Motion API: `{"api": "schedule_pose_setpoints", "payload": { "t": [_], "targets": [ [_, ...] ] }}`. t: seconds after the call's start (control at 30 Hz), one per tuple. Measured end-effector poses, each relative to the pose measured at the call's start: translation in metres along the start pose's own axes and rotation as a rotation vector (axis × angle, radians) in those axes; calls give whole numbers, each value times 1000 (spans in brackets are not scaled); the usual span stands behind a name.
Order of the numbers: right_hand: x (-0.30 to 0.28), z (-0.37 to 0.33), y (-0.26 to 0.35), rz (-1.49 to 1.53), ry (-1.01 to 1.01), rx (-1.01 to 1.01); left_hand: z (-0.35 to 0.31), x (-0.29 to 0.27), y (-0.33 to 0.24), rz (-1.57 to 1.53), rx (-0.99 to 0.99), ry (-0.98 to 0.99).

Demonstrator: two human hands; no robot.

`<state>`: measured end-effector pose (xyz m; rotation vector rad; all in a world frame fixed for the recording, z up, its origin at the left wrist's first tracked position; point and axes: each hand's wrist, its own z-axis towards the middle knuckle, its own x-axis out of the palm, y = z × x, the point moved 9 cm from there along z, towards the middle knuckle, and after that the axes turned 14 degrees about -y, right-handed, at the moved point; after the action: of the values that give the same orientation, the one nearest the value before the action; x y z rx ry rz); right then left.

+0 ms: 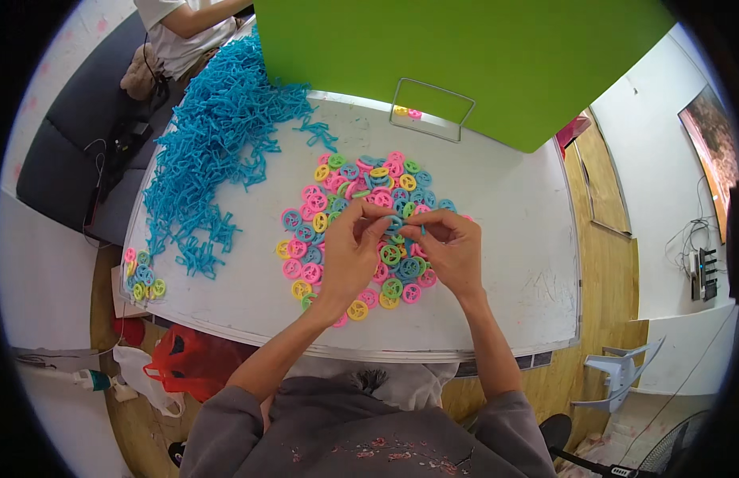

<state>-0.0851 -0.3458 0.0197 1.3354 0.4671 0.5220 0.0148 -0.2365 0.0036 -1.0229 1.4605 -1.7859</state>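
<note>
My left hand (pixel 349 253) is closed in a pinch on a small blue plastic wheel (pixel 393 225). My right hand (pixel 455 249) meets it from the other side, thumb and forefinger pressed together on a small blue plastic piece (pixel 410 239), mostly covered by the fingers. Both hands are just above a loose heap of spoked plastic wheels (pixel 391 255) in pink, yellow, green and blue. To the far left rises a big pile of thin, branched blue plastic pieces (pixel 218 111), a few lying loose at its edge.
A green board (pixel 465 64) with a wire loop (pixel 433 109) stands across the far side of the white table (pixel 513 239). Several wheels (pixel 145 275) sit at the left corner. Another person (pixel 186 32) sits far left. A red bag (pixel 196 362) lies below the table's front edge.
</note>
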Motion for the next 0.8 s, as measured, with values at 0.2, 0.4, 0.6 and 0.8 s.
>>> {"api": "schedule_pose_setpoints", "payload": {
  "t": [0.2, 0.4, 0.6, 0.8],
  "targets": [
    [-46, -11, 12, -350, -56, 5, -23, -14, -21, 155, 66, -22],
    [-226, 5, -28, -651, -285, 23, -25, -140, -66, 1096, 647, -481],
    [-229, 3, -50, -502, -263, 158, -11, -168, -69, 1133, 556, -501],
    [-140, 0, -25, -108, -142, 314, -9, -81, -52, 812, 563, -98]
  ]
}}
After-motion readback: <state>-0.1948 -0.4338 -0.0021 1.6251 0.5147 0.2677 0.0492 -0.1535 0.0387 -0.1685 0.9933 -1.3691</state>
